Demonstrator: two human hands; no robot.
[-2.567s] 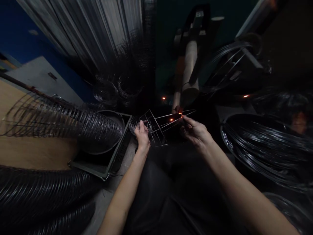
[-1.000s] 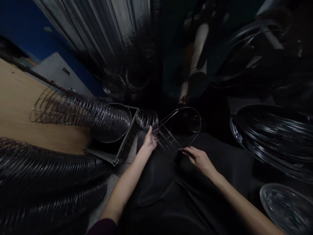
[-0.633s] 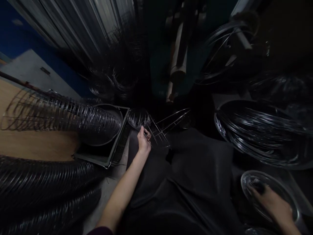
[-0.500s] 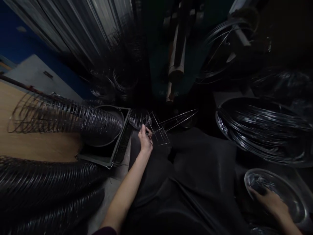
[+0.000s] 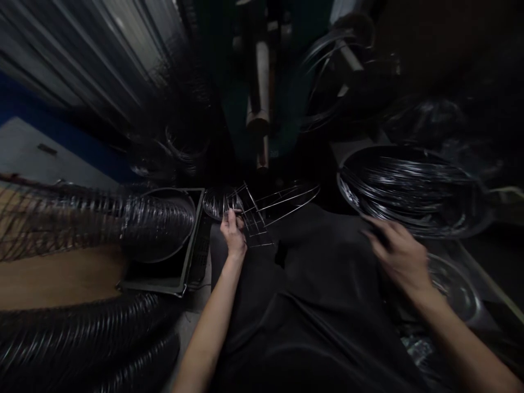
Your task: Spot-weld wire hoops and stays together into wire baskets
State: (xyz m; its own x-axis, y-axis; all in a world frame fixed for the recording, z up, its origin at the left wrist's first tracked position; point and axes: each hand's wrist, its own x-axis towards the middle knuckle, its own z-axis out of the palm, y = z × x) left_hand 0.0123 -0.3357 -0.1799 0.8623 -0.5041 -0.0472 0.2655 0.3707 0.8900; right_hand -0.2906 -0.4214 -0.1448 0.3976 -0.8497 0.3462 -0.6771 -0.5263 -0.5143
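Left hand (image 5: 233, 233) pinching the wire frame (image 5: 257, 209), I hold it near the black lap cloth (image 5: 323, 256); dim wire coils (image 5: 413, 191) crowd both sides. Thin and shiny, the frame is gridded at one end, looped at the other. From afar I cannot tell whether the blurred, curled right hand (image 5: 401, 256) grips anything.

A row of wire rings (image 5: 158, 217) stretches across a wooden board (image 5: 61, 281), its right end over a dark crate (image 5: 183, 285), close to that crate's right edge. Along the board's near edge lie packed dark coils (image 5: 82, 335). Beyond the far edge come a pale panel (image 5: 24, 155) with a dark slot, a blue surface (image 5: 98, 158) and ridged grey sheeting (image 5: 102, 49), partly blurred.
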